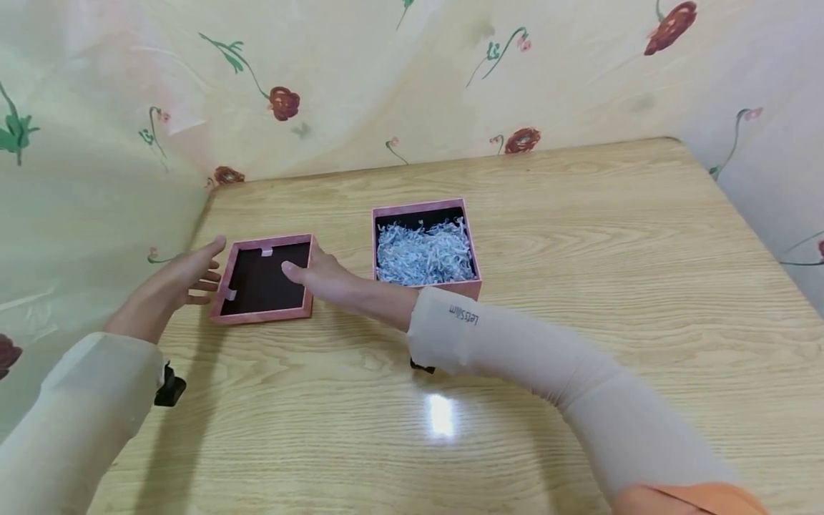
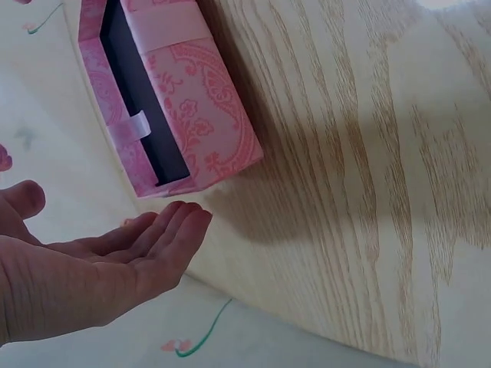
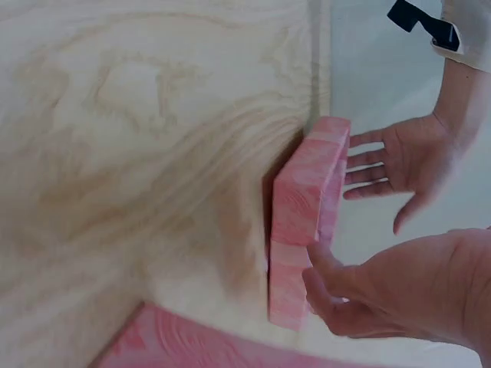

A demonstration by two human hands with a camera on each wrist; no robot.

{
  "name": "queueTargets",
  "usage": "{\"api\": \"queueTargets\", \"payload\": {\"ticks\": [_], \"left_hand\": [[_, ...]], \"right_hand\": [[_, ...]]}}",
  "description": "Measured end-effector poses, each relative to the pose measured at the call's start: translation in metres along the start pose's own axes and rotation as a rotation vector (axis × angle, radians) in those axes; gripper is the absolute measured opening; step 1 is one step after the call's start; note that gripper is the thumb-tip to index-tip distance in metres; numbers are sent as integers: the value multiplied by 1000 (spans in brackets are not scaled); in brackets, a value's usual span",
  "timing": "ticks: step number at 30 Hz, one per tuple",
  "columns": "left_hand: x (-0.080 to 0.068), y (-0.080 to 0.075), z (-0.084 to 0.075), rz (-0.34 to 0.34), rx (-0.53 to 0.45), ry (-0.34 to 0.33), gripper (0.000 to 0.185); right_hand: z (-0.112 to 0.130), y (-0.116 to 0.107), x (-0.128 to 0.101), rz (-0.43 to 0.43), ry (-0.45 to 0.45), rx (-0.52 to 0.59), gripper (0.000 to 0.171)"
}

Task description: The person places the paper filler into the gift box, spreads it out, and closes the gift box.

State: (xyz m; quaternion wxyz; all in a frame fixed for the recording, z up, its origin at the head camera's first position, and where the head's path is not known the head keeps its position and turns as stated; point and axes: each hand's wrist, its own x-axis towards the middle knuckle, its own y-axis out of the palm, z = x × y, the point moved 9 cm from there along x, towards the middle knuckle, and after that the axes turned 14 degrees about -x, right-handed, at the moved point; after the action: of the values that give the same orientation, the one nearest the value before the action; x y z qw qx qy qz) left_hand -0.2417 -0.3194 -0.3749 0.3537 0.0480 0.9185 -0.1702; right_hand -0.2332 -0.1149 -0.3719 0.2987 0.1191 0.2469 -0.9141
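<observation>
A shallow pink lid with a dark inside and ribbon tabs lies open side up at the left of the table. Beside its left wall, my left hand is held with palm turned toward it and fingers extended; in the left wrist view the fingertips come right up to the lid's corner. At the opposite wall is my right hand, its thumb reaching over the rim and its fingers along the outer side. The right wrist view shows those fingers lightly bent at the patterned wall, not wrapped round it.
A pink box filled with blue-white shredded paper stands right of the lid, just beyond my right forearm. The wooden table meets a flower-patterned sheet at the back and left. A black wrist mount hangs under my left sleeve.
</observation>
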Motion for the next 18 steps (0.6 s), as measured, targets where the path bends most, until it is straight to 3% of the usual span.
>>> {"api": "queueTargets", "payload": {"ticks": [7, 18], "left_hand": [[10, 4, 5, -31, 21, -3, 97], [13, 7, 9, -39, 35, -12, 95]], "right_hand": [[-10, 5, 8, -79, 46, -39, 66], [-13, 24, 19, 72, -47, 332, 47]]}}
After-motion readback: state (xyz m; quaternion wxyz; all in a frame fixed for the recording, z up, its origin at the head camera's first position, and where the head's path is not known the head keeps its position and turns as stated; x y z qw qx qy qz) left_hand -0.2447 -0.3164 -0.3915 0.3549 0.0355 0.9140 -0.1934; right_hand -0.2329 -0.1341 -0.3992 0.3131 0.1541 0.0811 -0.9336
